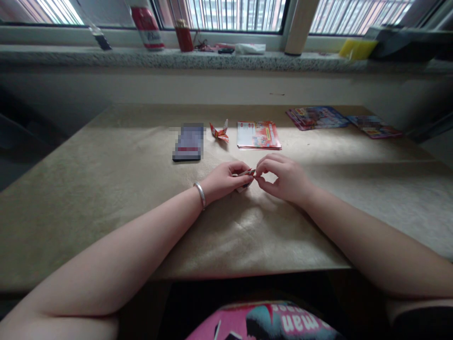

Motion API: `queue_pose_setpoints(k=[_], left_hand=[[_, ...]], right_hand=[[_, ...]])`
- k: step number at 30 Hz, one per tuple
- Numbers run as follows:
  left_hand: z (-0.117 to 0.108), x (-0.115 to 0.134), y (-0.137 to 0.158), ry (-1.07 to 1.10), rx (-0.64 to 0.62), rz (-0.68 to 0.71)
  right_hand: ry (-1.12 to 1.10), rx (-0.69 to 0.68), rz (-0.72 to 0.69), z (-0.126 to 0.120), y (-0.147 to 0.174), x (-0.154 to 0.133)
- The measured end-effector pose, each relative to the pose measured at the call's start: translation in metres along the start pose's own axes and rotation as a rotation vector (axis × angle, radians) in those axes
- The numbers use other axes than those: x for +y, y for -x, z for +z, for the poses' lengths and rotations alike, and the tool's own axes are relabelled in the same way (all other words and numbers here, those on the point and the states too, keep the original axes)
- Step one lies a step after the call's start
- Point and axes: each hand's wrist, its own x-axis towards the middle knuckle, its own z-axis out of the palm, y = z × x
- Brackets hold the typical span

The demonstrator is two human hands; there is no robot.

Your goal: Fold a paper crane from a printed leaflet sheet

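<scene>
Between my hands is a small piece of folded paper (244,187), printed in red and white and partly covered by fingers. My left hand (226,179), with a silver bangle at the wrist, grips its body between thumb and fingers. From the other side, my right hand (281,177) pinches the paper's pointed tip between thumb and forefinger. Just beyond my hands stands a finished-looking origami crane (220,133) in orange-red paper. Right of the crane lies a stack of printed paper squares (259,135), red and white.
A phone (189,141) lies left of the crane on the beige tabletop (106,203). Colourful booklets or packets (316,118) sit at the back right. On the granite windowsill (141,59) are a red-and-white can (146,28), a red holder (184,38) and a yellow item (358,48).
</scene>
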Motion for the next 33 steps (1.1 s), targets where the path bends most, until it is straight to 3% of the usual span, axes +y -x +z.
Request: queue_pose_setpoints(k=[5, 13, 21, 27, 33], left_hand=[[0.001, 0.002, 0.001, 0.009, -0.005, -0.025], [0.001, 0.001, 0.000, 0.031, 0.019, -0.031], [0.005, 0.001, 0.000, 0.066, 0.122, 0.030], [0.006, 0.007, 0.002, 0.013, 0.201, 0.074], [0.008, 0.011, 0.003, -0.015, 0.245, 0.074]], right_hand=[[0.063, -0.018, -0.070, -0.002, 0.000, 0.001], [0.066, 0.042, -0.048, 0.000, -0.001, 0.000], [0.041, 0.167, 0.019, 0.005, -0.003, -0.006], [0.002, 0.164, -0.025, 0.005, -0.002, 0.001], [-0.025, 0.163, 0.047, 0.007, -0.002, 0.000]])
